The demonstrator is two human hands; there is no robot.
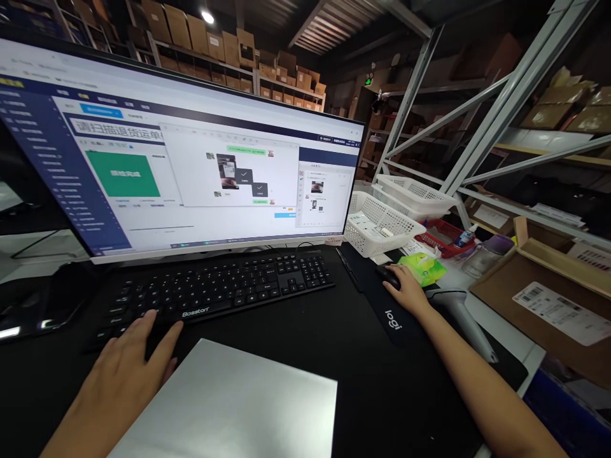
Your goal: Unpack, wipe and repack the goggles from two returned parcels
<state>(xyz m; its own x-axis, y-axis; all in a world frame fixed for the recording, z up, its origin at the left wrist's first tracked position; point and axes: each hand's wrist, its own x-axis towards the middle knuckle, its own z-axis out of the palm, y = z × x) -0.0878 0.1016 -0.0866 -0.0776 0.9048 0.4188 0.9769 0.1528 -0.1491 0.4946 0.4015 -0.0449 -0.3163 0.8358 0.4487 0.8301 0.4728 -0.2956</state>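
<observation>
My left hand [131, 356] rests at the lower left corner of the black keyboard [224, 284], its fingers stretched out and apart over the front keys. On the right, my right hand [405, 287] lies over a black mouse [388, 276] on a dark mouse pad [382, 308]. A flat silver-grey panel or box [248, 407] lies on the desk in front of me, close to my left hand. Behind the keyboard stands a wide monitor [229, 165] with several open windows, one with a green block and one like a chat.
White perforated baskets [382, 224] stand right of the monitor. A green packet [424, 268] and a grey handheld scanner [465, 321] lie beside my right arm. A cardboard box [548, 305] with a label is at far right, below metal shelving [496, 102]. A dark phone-like object [67, 296] lies at left.
</observation>
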